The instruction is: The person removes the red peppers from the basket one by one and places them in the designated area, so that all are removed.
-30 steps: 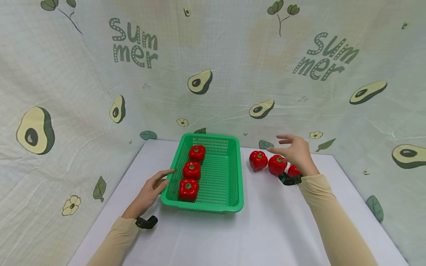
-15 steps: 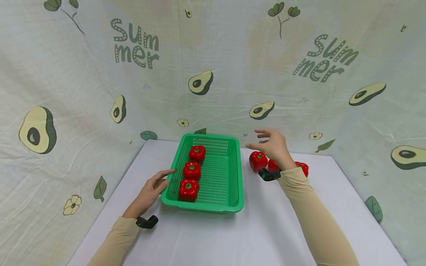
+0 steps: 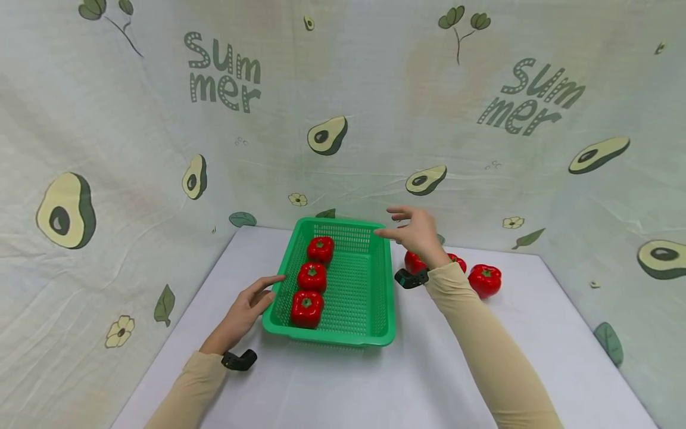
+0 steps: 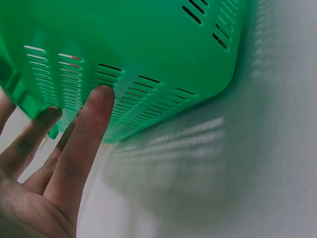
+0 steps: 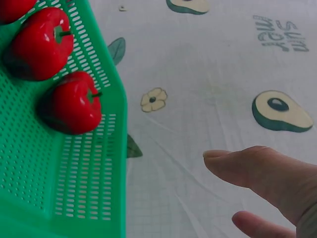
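Right hand (image 3: 420, 231): hovering empty near the green basket (image 3: 328, 338), thumb and fingers standing wide. Left hand (image 3: 242, 311): touching its left wall, fingers extending loosely. Basket: holding three red peppers (image 3: 307, 311). White table (image 3: 332, 390): bearing three loose peppers (image 3: 485, 282). Avocado-print cloth (image 3: 375, 89): hanging behind.

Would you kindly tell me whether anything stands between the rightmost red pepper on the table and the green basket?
Yes: two other red peppers, partly hidden behind the right arm, stand between the rightmost pepper and the green basket. The basket's right wall is also in the way, though the top looks open.
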A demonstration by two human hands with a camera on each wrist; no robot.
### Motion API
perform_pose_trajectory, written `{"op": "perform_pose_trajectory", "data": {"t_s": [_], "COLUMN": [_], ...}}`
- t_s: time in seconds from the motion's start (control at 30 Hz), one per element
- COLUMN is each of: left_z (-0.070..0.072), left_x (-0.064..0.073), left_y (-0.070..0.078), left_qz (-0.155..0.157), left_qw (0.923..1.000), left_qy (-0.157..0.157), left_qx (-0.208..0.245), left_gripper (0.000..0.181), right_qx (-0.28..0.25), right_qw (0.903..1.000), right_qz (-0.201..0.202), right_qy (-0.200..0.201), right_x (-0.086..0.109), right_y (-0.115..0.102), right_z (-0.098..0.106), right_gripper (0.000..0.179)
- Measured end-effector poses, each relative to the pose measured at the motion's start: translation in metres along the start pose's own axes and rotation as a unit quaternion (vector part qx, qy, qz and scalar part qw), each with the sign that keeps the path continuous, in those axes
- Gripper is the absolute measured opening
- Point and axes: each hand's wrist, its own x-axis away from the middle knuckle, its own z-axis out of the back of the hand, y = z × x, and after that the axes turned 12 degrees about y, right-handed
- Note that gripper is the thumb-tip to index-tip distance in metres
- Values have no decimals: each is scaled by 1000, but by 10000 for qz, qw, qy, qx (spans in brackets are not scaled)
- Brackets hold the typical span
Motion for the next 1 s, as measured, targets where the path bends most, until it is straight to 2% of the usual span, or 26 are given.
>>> {"op": "perform_pose_trajectory", "data": {"t_s": [0.2,0.5,0.77,1.0], "left_z": [1,1,0,0], "left_x": [0,-1,-1,0], "left_y": [-2,-3,-4,-3], "left_qz": [14,7,13,-8], "left_qw": [10000,10000,10000,10000], "left_qy": [12,-8,17,34], "left_qx": [-33,-9,24,20], "left_gripper": [43,43,42,42], "right_qx": [-592,-954,-669,-770], "right_qw": [9979,9936,9950,9924], "right_qz": [-222,-406,-520,-769], "right_qy": [-160,-443,-530,-582], "right_x": [-4,-11,-17,-20], "right_y": [2,5,12,16], "right_z": [-20,-50,-76,-96], "right_gripper": [59,60,61,62]}}
